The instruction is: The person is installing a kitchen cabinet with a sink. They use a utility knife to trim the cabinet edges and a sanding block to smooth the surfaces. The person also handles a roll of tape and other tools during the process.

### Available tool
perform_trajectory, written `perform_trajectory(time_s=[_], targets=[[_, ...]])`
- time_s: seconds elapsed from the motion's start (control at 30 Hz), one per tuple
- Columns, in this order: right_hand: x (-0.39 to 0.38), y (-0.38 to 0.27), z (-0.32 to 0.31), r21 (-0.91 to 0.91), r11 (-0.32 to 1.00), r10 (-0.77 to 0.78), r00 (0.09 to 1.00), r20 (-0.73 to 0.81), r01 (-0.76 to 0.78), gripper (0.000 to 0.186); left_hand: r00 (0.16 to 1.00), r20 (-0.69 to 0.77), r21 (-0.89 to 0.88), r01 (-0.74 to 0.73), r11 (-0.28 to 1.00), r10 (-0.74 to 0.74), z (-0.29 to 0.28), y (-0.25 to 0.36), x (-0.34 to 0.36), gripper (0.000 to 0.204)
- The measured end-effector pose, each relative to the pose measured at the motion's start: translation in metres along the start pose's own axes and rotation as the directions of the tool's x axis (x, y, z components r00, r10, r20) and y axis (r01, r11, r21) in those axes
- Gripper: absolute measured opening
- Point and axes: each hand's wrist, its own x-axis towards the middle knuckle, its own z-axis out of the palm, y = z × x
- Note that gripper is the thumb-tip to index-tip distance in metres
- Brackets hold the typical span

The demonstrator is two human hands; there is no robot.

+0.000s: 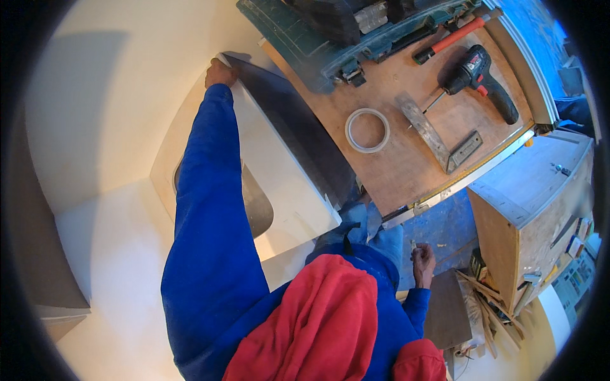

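White and smooth-faced, a panel [289,168] with a rounded opening [257,206] stands or leans close by the pale wall [146,76], on the person's left; how it is supported cannot be told. The left hand [221,72] has its fingers curled over the panel's far corner, and the blue sleeve [206,184] crosses in front of the opening. A dark grey board [295,117] runs along the panel's right edge, between it and the wooden counter [406,174].

The right hand [424,263] is low beside the body, its fingertips pinching a small piece [413,244] too small to identify.

On the counter, a roll of tape [349,133] lies flat, left of a metal try square [432,140]. A cordless drill [475,71] rests on its side, its bit pointing toward the square's blade. Beyond it are a red-handled tool [454,41] and a dark green tool case [286,38]. To the right stands a wooden cabinet [499,235], with thin wood strips [492,320] heaped near its foot. A red hood [311,317] hangs across the lower middle.
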Motion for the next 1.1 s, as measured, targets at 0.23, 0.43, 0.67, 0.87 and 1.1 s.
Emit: perform_trajectory(time_s=[0.23,0.43,0.67,0.87,1.1], targets=[[0.005,0.004,-0.016,0.039,0.999,-0.017,1.0,-0.006,0.018,0.021,0.999,-0.054,0.008,0.008,1.0,-0.008,0.005,0.013,-0.069,0.071],[0.009,0.0,-0.031,-0.029,0.998,-0.05,0.998,0.047,0.051,0.02,0.994,-0.107,-0.056,0.005,0.998,-0.011,0.007,0.037,-0.165,0.07],[0.021,0.021,-0.054,-0.056,0.985,-0.16,0.983,0.095,0.166,0.018,0.996,-0.094,-0.154,-0.008,0.988,-0.007,0.01,0.048,-0.274,0.065],[0.022,0.039,-0.072,-0.086,0.984,-0.149,0.983,0.107,0.158,0.018,0.998,-0.064,-0.137,-0.014,0.99,0.005,0.016,0.061,-0.34,0.065],[0.017,0.05,-0.086,-0.114,0.972,-0.189,0.973,0.133,0.204,0.017,1.0,-0.02,-0.137,0.016,0.99,-0.019,0.016,0.066,-0.386,0.073]])
